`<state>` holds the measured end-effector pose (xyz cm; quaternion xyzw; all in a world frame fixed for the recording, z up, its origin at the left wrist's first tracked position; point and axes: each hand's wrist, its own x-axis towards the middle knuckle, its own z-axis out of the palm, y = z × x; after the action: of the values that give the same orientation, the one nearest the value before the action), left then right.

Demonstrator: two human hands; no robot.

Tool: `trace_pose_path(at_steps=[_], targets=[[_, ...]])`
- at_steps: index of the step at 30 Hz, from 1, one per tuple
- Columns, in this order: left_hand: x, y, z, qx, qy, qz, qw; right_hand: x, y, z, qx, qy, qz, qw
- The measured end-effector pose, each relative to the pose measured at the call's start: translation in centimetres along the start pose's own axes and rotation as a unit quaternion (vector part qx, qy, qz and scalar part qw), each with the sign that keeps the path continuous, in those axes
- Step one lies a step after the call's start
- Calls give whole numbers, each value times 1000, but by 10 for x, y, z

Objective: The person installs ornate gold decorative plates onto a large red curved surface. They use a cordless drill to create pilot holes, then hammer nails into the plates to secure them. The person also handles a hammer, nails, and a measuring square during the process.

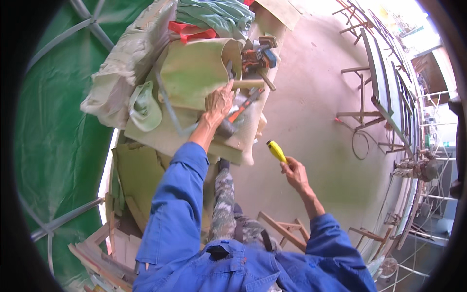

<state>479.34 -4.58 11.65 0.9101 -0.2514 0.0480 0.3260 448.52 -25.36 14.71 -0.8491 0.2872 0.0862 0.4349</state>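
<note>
My left hand [219, 101] reaches out over a cluttered workbench [243, 146] and grips the wooden handle of a hammer [249, 83] lying among tools. Right beside it are an orange and black hand tool [243, 106] and an orange power tool [257, 56]. My right hand [293, 171] is held away from the bench over the concrete floor, closed on a yellow-handled tool [276, 151] that points up and to the left. Both arms wear blue sleeves.
Pale green boards [194, 73], a green cloth [143, 104], a red strap [190, 31] and bundled fabric [219, 17] cover the bench. Green tarpaulin [63, 121] hangs on the left. Metal frames [384, 92] stand on the right, wooden pieces [282, 228] lie by my feet.
</note>
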Motion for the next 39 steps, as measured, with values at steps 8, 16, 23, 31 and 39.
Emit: trace_pose_path(at_steps=[8,16,23,31,39], targets=[[121,-98,20,131,-66,22,989,98,-89,9,8,11,-15,1000],[104,-47,-117,87,-10,21,996,226,-153,10,-57,40,-159,985],[109,-25,-125,85,-85,-17,993,318,-252,123,-145,-150,-283,936],[63,-9,-101,-49,-42,12,998,160,-121,27,-11,-63,-193,979],[-121,80,-52,-167,-470,77,863,-181,116,-28,-13,99,147,984]])
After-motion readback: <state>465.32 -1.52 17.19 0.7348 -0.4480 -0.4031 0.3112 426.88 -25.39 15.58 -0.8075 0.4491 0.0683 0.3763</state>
